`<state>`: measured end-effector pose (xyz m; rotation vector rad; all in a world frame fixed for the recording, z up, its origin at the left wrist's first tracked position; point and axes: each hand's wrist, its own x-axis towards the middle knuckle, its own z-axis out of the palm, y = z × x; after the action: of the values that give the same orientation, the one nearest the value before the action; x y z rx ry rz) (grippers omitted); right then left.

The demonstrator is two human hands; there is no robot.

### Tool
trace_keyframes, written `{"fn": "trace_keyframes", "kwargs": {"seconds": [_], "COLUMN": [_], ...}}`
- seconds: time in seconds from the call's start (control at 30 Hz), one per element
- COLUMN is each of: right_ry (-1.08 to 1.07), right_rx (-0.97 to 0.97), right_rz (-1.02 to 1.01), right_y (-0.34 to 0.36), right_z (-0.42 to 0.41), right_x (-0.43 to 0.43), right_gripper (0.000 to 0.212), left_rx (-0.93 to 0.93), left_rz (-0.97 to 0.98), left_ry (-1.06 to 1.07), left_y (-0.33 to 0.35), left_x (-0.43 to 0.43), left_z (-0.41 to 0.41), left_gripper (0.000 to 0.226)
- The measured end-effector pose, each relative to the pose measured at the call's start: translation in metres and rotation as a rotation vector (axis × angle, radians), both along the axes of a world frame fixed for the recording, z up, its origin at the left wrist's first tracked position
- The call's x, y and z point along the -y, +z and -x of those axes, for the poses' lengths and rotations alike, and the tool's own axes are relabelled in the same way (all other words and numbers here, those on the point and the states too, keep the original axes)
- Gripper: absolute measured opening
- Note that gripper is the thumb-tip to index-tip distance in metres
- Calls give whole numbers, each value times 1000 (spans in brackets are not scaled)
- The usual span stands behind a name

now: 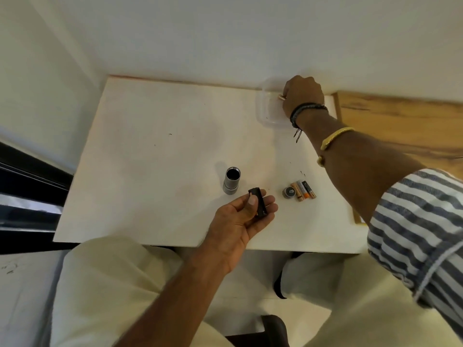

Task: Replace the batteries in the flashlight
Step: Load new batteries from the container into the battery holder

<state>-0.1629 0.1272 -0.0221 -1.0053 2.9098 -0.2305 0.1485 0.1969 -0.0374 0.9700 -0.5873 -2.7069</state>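
Note:
A silver flashlight body (231, 181) stands upright on the white table (155, 151), its open end up. My left hand (240, 221) lies palm up near the front edge, shut on a black battery holder (258, 202). The flashlight's round end cap (289, 191) rests to the right, beside three loose batteries (304, 190) lying side by side. My right hand (302, 95) reaches into a clear plastic container (269, 111) at the far edge, fingers closed on a small copper-tipped battery (281, 96).
A wooden board (400, 121) lies at the table's right side. The wall runs right behind the far edge. A dark window frame (27, 196) borders the left. My lap and a dark chair part are below the front edge.

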Motion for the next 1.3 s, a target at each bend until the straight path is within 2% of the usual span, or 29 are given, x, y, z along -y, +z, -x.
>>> {"fn": "trace_keyframes", "kwargs": {"seconds": [0.17, 0.43, 0.6, 0.87, 1.0, 1.1, 1.3], "right_ry": [-35, -32, -70, -151, -105, -49, 41], "right_rx": [24, 141, 364, 720, 808, 752, 619], "right_rz": [66, 469, 725, 928, 888, 815, 699], "right_y": [9, 51, 63, 45, 42, 42, 44], "right_z": [-9, -52, -101, -179, -199, -209, -228], "right_x": [-7, -55, -107, -192, -210, -213, -209], "right_gripper": [27, 20, 10, 23, 19, 17, 12], "left_rx": [-30, -22, -17, 63, 81, 84, 74], "left_rz": [-15, 34, 48, 142, 208, 246, 292], "left_ry": [-11, -13, 7, 26, -7, -18, -25], "left_y": [3, 9, 14, 9, 10, 11, 11], "left_x": [-1, -4, -8, -21, -26, -25, -24], "left_z": [0, -1, -4, -14, -20, -25, -32], "left_gripper": [30, 30, 26, 22, 24, 21, 32]}}
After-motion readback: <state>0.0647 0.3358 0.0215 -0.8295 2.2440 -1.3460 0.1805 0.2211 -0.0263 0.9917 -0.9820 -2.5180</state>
